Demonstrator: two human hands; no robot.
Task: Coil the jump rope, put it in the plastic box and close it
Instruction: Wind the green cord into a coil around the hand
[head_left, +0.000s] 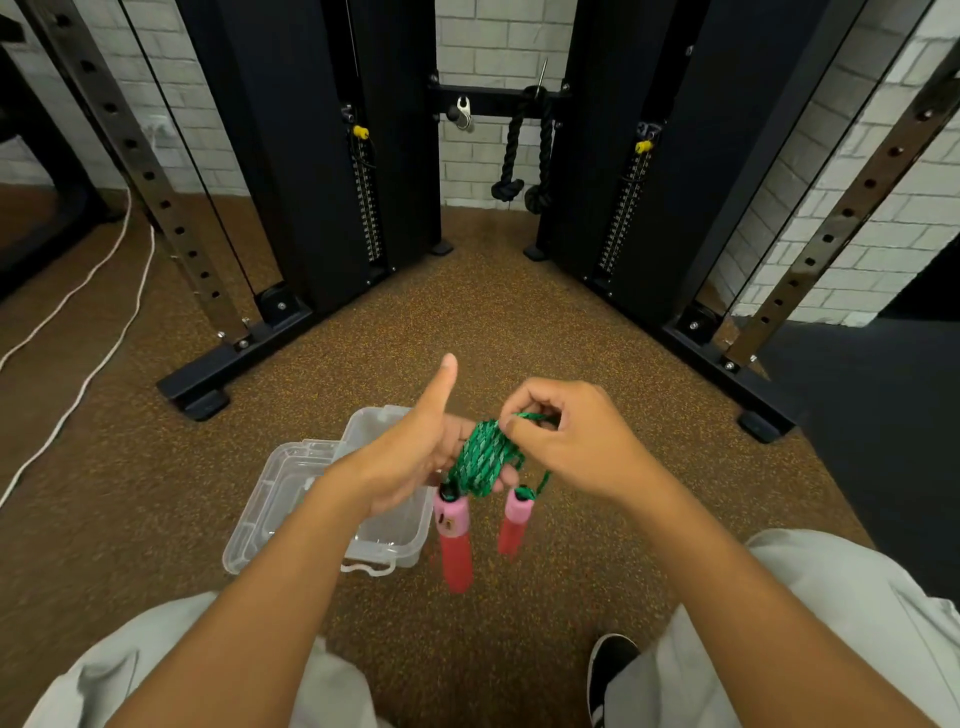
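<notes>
The green jump rope (480, 460) is wound in a bundle around the fingers of my left hand (415, 457), whose thumb sticks up. Its two pink-and-red handles (454, 540) hang down below the bundle. My right hand (566, 436) pinches a strand of the rope at the top of the bundle. The clear plastic box (291, 499) lies on the floor below and left of my hands, with its lid (369, 421) open and resting behind it. My left forearm covers part of the box.
I sit on speckled brown floor with my knees in grey trousers at both lower corners and a black shoe (610, 670) at lower right. A black cable machine (493, 156) stands ahead, its feet reaching toward me. A white cord (88, 332) trails at left.
</notes>
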